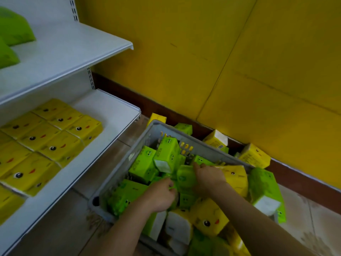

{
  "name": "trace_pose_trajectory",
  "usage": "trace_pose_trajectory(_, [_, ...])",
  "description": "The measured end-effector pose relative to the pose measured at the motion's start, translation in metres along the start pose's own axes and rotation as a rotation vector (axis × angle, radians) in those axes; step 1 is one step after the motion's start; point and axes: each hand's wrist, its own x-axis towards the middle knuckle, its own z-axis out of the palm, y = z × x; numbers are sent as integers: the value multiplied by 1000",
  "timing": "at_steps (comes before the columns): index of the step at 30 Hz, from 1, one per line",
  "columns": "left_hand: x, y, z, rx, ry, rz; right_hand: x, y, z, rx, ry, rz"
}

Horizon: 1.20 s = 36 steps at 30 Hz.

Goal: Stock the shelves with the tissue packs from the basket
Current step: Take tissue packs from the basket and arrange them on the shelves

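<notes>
A grey plastic basket (118, 170) sits on the floor, heaped with green and yellow tissue packs. Both my hands reach into its middle. My right hand (207, 174) lies over a green tissue pack (185, 177), its fingers curled on the pack's far edge. My left hand (162, 195) presses against the same pack's near left side, fingers bent. A yellow pack with a face (209, 219) rests under my right forearm. Yellow packs (46, 141) lie in rows on the lower white shelf (103, 111). Green packs (14, 28) stand on the upper shelf (73, 48).
Loose yellow packs (255, 157) and a green pack (265, 189) lie against the yellow wall behind and right of the basket. The right end of the lower shelf is bare white. Tiled floor (60, 228) runs between shelf and basket.
</notes>
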Motion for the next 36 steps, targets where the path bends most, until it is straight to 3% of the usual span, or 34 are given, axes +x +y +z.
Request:
trace_pose_trajectory(4, [-6,5,-10,-66,-3,-21,-3,0,-10,-85,-54,-15])
trace_pose_trajectory(6, [-9,8,-17,-123,21,-26,-14,2,-16,-48,7,-50])
trace_pose_trajectory(10, [-25,14,-40,-648,46,-91,-47,5,-25,80,455,-185])
trace_pose_trajectory(13, [-39,15,-55,-1033,59,-43,-61,6,-28,112,792,-356])
trace_pose_trajectory(16, [-47,17,-63,-1094,189,29,-64,2,-33,87,979,-451])
trace_pose_trajectory(18, [-53,16,-70,-1100,231,60,-61,-2,-42,127,1017,-487])
trace_pose_trajectory(23, [-76,11,-109,-1045,188,-139,-50,-12,-88,375,949,-582])
trace_pose_trajectory(27, [-99,-4,-146,-893,161,-170,-37,-25,-133,881,720,-622])
trace_pose_trajectory(29, [-110,-6,-159,-750,264,-109,-29,-36,-151,1198,535,-599])
trace_pose_trajectory(32, [-122,1,-169,-895,394,59,-19,-56,-171,1363,326,-639])
trace_pose_trajectory(36, [-130,6,-188,-922,688,55,-13,-81,-198,1423,302,-619])
